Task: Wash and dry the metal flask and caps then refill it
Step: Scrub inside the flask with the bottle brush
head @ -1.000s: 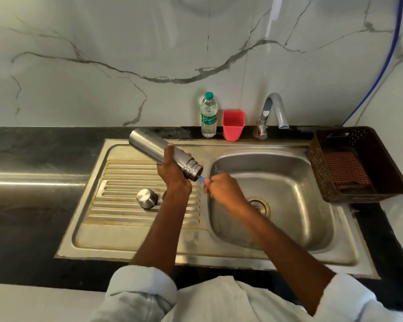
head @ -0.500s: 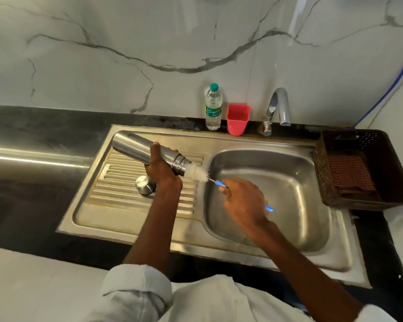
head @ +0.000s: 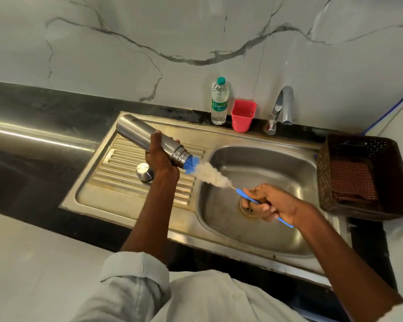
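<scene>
Now left hand (head: pixel 159 159) grip wrapped round brushed-steel cylindrical flask (head: pixel 147 140), tilted over ribbed drainboard; right hand (head: pixel 271 203) grip clamped on blue plastic handle of fluffy white bottle brush (head: pixel 213 176), tip at flask mouth; domed steel cap (head: pixel 145 171) on drainboard.

**Count at the sink**

Two hands: the left hand (head: pixel 161 162) grips one flask (head: pixel 147 139), the right hand (head: pixel 271 202) one brush (head: pixel 213 175). Below the left grip, one cap (head: pixel 144 171). Beyond: one bottle (head: pixel 219 102), one cup (head: pixel 243 115), one tap (head: pixel 280 108), one basket (head: pixel 358 177).
</scene>
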A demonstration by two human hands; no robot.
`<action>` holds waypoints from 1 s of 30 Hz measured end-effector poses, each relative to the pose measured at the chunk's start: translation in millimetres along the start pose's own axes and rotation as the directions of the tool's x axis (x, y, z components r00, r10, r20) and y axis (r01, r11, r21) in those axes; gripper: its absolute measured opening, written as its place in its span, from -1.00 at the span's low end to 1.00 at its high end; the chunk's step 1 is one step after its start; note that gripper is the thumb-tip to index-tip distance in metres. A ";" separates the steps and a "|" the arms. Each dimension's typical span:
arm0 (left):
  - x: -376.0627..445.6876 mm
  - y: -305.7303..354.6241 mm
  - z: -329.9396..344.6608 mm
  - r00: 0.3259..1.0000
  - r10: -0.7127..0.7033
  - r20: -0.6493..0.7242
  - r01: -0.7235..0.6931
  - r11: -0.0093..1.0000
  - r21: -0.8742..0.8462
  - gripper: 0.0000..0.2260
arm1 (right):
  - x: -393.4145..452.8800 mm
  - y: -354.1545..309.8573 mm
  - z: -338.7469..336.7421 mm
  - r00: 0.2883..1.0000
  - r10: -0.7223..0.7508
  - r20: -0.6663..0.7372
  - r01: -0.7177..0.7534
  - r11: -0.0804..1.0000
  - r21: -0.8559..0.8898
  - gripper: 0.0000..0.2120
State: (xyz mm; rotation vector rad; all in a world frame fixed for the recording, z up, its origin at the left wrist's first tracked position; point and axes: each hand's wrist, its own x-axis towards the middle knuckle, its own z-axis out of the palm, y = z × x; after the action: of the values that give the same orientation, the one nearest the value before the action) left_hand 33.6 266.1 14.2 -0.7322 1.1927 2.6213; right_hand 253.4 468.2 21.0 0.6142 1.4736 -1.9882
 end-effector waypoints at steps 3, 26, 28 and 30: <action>0.5 0.9 -2.8 0.996 0.033 -0.082 -0.035 0.999 -0.018 -0.43 | 2.9 4.0 18.7 0.889 -0.339 -0.309 0.225 0.909 -0.350 -0.82; 17.5 7.4 2.7 0.996 -0.072 0.058 0.068 0.995 0.072 -0.43 | 34.4 -36.7 79.3 0.945 -0.169 -0.281 0.153 0.985 -0.081 -0.75; 22.0 9.7 4.3 0.996 -0.081 0.033 0.080 0.996 0.046 -0.40 | 36.2 -34.2 90.7 0.805 -0.430 -0.408 0.173 0.829 -0.532 -0.85; 24.3 9.3 7.8 0.997 -0.081 0.001 0.081 0.996 0.042 -0.41 | 45.5 -31.8 102.4 0.632 -0.630 -0.450 -0.101 0.509 -0.855 -0.91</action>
State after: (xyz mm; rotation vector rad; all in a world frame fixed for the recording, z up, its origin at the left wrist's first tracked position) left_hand 6.5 264.6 12.6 -0.7529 1.1873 2.5234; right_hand 196.3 368.8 41.5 0.7651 2.9409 -0.8855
